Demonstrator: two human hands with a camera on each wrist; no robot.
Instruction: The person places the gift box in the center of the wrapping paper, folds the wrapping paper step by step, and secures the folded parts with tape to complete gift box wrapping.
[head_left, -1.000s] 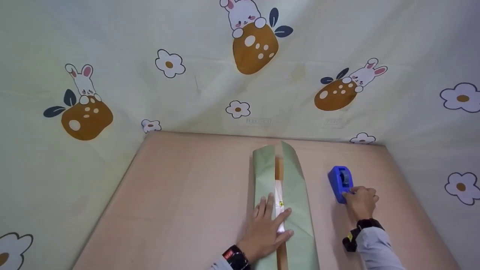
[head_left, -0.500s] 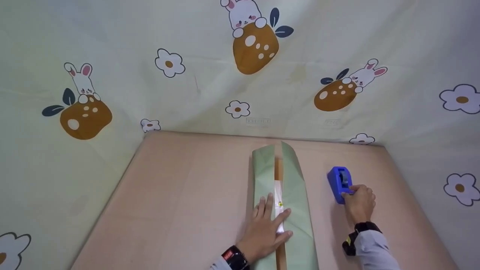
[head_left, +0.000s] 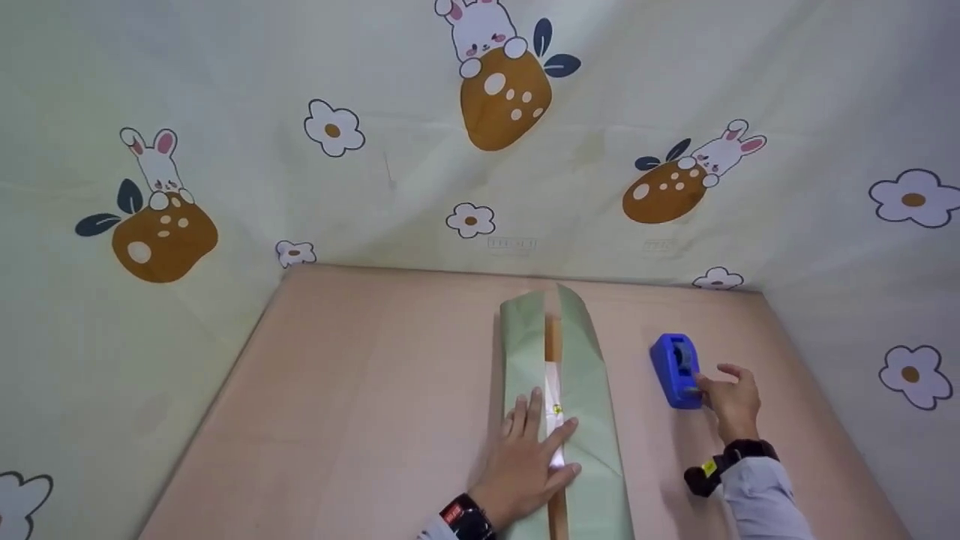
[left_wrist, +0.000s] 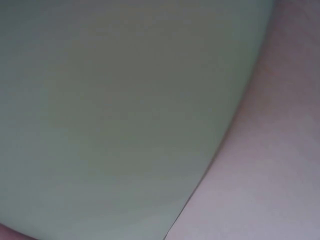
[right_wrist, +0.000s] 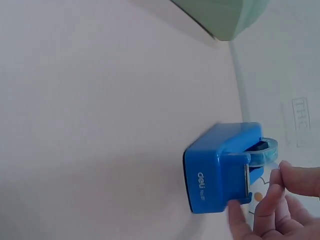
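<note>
My left hand (head_left: 525,469) lies flat with fingers spread on green paper (head_left: 592,420) folded round a long object. Between the two paper edges runs a gap showing brown and a white strip (head_left: 553,382) with a small yellow mark. To the right stands a blue tape dispenser (head_left: 675,371), my right hand (head_left: 733,401) at its near end. In the right wrist view, a fingertip (right_wrist: 235,207) is at the front of the dispenser (right_wrist: 215,170). Thumb and finger pinch the end of clear tape (right_wrist: 272,164) beside the roll (right_wrist: 265,152).
A pinkish-tan tabletop (head_left: 375,390) bears everything. Behind and at both sides rises a pale cloth (head_left: 405,172) printed with rabbits and flowers. The left wrist view holds only blurred green paper (left_wrist: 125,120) and the pinkish surface (left_wrist: 270,170).
My right hand has shifted slightly right, and one finger has lifted away from the dispenser. The left hand stays on the paper. The head view has shifted a little.
</note>
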